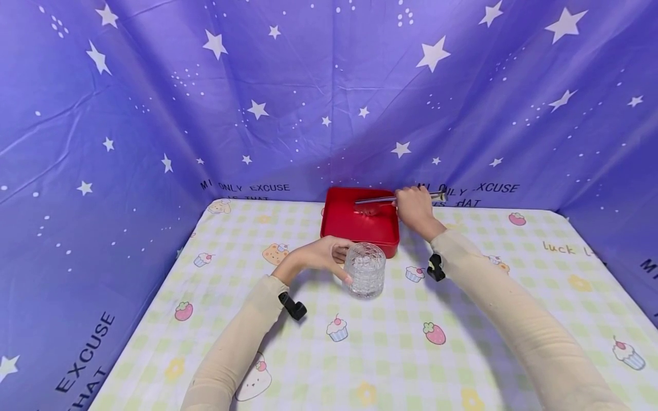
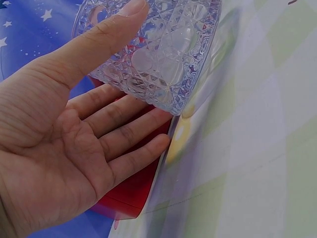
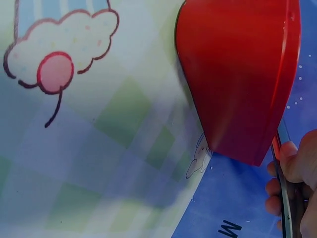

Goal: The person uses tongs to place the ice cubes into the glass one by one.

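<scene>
A clear cut-glass cup stands on the tablecloth in front of the red box. My left hand holds it from the left side, the thumb along its near face and the fingers toward the back; in the left wrist view the cup hides some fingertips. My right hand grips long, slim metal tongs around the middle. One end reaches over the inside of the red box, while the other sticks out to the right. In the right wrist view, fingers curl round the tongs beside the box's wall.
A checked tablecloth with cupcake and strawberry prints covers the table. Purple curtains with white stars hang behind and at both sides, close to the table's back edge. The red box sits near that edge.
</scene>
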